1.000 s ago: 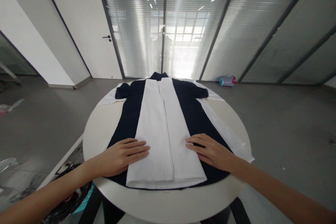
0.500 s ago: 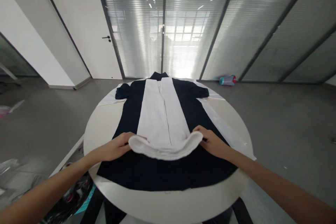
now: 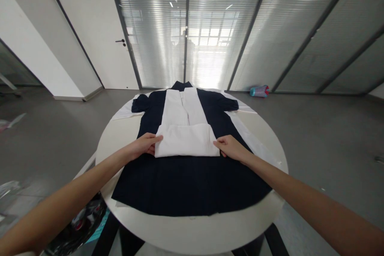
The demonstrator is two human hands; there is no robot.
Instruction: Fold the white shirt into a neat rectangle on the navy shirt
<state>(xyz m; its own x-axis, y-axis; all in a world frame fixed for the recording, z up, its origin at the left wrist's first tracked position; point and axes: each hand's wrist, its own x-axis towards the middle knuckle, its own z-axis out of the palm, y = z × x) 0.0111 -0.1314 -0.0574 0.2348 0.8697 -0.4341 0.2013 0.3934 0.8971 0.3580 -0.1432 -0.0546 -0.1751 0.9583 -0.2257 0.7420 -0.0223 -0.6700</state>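
From where I stand, the white cloth [image 3: 188, 141] lies along the middle of the dark shirt [image 3: 168, 186], its near end doubled back over itself so the fold runs straight across. Both are on the round white surface [image 3: 198, 230], the shirt's collar at the far edge and its short sleeves out to either side. The left hand [image 3: 151, 143] has the fold's left edge pinched, thumb on top, its grip nearly closed. The right hand [image 3: 229, 147] holds the right edge in a similar small grip, its fingers partly hidden. More white fabric [image 3: 255, 141] shows from under the shirt, beside the right forearm.
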